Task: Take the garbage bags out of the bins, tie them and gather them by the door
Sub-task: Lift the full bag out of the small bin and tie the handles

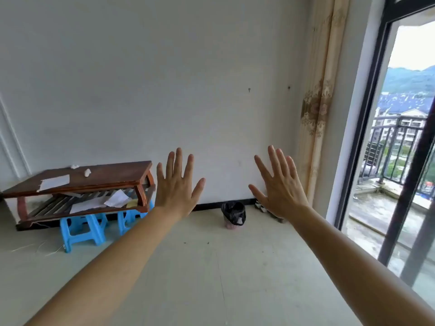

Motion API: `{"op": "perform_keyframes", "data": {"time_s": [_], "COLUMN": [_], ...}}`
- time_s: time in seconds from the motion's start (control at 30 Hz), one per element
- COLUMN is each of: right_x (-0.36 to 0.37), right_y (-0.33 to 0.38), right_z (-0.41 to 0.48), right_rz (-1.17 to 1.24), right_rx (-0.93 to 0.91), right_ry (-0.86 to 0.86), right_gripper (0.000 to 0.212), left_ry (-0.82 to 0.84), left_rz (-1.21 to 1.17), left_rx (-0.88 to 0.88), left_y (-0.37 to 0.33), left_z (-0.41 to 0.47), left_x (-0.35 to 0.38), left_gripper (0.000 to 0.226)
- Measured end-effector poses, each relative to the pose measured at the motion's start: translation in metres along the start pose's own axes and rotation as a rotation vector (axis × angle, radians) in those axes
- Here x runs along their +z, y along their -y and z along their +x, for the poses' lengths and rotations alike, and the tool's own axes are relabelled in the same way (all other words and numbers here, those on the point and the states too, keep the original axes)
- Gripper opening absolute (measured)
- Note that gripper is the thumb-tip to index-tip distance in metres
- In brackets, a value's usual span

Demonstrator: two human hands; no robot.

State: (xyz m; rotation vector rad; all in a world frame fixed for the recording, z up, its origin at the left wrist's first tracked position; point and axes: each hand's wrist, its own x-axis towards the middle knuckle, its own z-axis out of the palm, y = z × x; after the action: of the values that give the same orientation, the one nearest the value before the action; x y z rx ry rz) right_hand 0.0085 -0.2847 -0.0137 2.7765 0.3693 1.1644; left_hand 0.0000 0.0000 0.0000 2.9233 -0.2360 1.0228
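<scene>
Overall, a bare room: matte white plastered wall (pixel 164 78), smooth pale grey floor (pixel 211 267) with a few dark specks, black skirting strip (pixel 207 206) along the wall base.

Bin (pixel 233 224): small, round, pinkish, woven-looking wall; stands on the floor close to the wall, seen between the two hands. Black garbage bag (pixel 233 212) lines it, glossy crinkled plastic folded out over the rim, mouth open, not tied.

Left of it: low wooden table (pixel 98 175), dark red-brown, polished rectangular top, slatted lower shelf. White paper sheet (pixel 54 182) and two crumpled white wads on the top; loose papers on the shelf. Two light blue moulded plastic stools (pixel 81 229) stand in front of and partly under it.

Right side: beige curtain (pixel 319 102), hanging in folds, floral pattern partway down. Dark metal-framed glass door (pixel 374 114) gives onto a balcony with a black barred railing (pixel 395 147).

Left hand (pixel 177 188): raised, back toward camera, fingers spread wide and straight, holding nothing, touching nothing.

Right hand (pixel 281 185): same posture, fingers fanned wide, empty, no contact. Both forearms bare, extended forward. A low pale object on the floor behind the right hand is mostly hidden; cannot identify.
</scene>
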Motion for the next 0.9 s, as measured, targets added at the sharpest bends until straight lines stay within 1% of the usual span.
{"op": "perform_keyframes", "data": {"time_s": [0.03,0.07,0.17,0.3,0.47,0.53,0.63,0.8,0.9], "right_x": [0.011,0.023,0.074,0.153,0.268,0.308,0.356,0.433,0.493], "right_y": [0.000,-0.003,-0.009,-0.012,-0.008,-0.010,-0.021,-0.058,-0.091], "right_z": [0.000,0.004,0.020,0.063,0.131,0.159,0.202,0.258,0.290], "right_rz": [-0.011,-0.007,0.001,0.032,0.056,0.038,0.035,0.039,0.072], "right_rx": [0.005,0.013,0.027,0.047,0.087,0.072,0.098,0.138,0.177], "right_ry": [0.045,0.050,0.033,0.065,0.212,0.290,0.319,0.325,0.318], "right_gripper": [0.081,0.080,0.080,0.081,0.080,0.080,0.079,0.079,0.078], "left_ry": [0.061,0.071,0.058,0.085,0.178,0.253,0.296,0.329,0.336], "left_rz": [0.012,0.013,0.012,-0.021,-0.082,-0.099,-0.091,-0.129,-0.140], "left_rx": [-0.011,-0.005,-0.004,0.000,-0.021,-0.021,0.010,0.022,0.050], "left_y": [-0.001,0.000,0.011,0.035,0.073,0.087,0.102,0.096,0.081], "left_z": [0.002,0.007,0.030,0.076,0.147,0.177,0.232,0.322,0.375], "left_x": [0.012,0.024,0.071,0.145,0.250,0.287,0.333,0.414,0.475], "left_gripper": [0.076,0.077,0.079,0.080,0.076,0.081,0.085,0.073,0.073]}}
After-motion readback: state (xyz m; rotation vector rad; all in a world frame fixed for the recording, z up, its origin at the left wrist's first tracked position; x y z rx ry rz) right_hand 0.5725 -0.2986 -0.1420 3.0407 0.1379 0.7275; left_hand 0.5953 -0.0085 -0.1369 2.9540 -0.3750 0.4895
